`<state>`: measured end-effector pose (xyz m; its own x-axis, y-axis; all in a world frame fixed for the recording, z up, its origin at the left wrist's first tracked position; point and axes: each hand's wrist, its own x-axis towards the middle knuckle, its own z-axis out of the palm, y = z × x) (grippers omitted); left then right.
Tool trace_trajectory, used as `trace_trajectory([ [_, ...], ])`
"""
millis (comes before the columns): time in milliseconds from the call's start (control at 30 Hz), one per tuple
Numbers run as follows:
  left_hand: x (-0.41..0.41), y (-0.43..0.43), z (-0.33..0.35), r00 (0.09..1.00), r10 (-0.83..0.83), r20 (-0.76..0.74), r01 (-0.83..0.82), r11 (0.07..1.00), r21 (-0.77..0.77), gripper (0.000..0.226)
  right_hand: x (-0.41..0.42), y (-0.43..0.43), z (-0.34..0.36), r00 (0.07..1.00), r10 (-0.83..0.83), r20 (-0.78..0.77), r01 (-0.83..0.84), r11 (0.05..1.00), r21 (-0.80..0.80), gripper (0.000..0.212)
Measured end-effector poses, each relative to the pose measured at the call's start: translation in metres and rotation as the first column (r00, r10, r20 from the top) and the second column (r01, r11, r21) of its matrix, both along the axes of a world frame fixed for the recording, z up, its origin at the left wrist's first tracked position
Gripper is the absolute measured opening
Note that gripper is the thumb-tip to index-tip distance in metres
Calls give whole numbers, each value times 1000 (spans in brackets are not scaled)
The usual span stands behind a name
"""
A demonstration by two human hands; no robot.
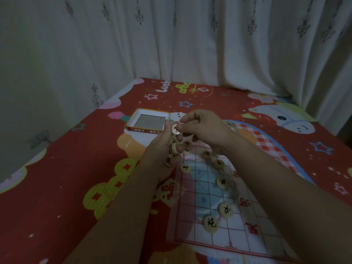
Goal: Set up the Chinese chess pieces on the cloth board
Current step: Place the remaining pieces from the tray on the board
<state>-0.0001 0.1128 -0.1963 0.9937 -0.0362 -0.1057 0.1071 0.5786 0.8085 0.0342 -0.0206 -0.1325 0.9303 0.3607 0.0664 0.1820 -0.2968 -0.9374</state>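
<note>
The cloth board, pale with a red grid, lies on the red bedspread in front of me. Several round wooden chess pieces with black characters sit on it, among them one near the front and one at the left edge. My left hand is raised above the board's far left corner, cupping a stack of pieces. My right hand meets it from the right, pinching a single piece between thumb and forefinger at the top of that stack.
An open shallow box with a white inside and a red-orange rim sits on the bedspread just beyond my hands. The red patterned bedspread covers the whole surface. Pale curtains hang close behind and to the left.
</note>
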Motion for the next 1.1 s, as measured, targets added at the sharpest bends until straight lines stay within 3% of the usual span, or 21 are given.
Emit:
trace_trajectory([
  [200, 2, 6, -2, 987, 79, -142, -100, 983, -152, 47, -4, -29, -4, 989, -146, 9, 146, 986, -83, 8],
  [367, 4, 11, -3, 988, 37, -150, -80, 952, -296, 48, -29, -46, -6, 999, 28, -22, -34, 960, -279, 4],
  [467, 2, 12, -4, 989, 9, -146, -57, 943, -328, 36, -50, -44, -8, 989, 144, -24, -142, 916, -376, 1],
  [667, 0, 10, -2, 992, 14, -127, -54, 945, -321, 13, -71, -27, -28, 965, 259, 30, -213, 848, -485, 3],
  [800, 4, 8, -3, 992, 30, -120, -62, 962, -266, 20, -76, -20, -42, 963, 230, 141, -120, 833, -541, 5],
  [900, 4, 6, -3, 995, 47, -87, -63, 979, -194, 25, -73, -23, -42, 963, 164, 213, -46, 881, -471, 6],
  [1100, -1, -2, -2, 998, 17, 53, -18, 1000, 22, 28, -50, -27, -23, 938, -83, 336, 145, 976, -163, 9],
])
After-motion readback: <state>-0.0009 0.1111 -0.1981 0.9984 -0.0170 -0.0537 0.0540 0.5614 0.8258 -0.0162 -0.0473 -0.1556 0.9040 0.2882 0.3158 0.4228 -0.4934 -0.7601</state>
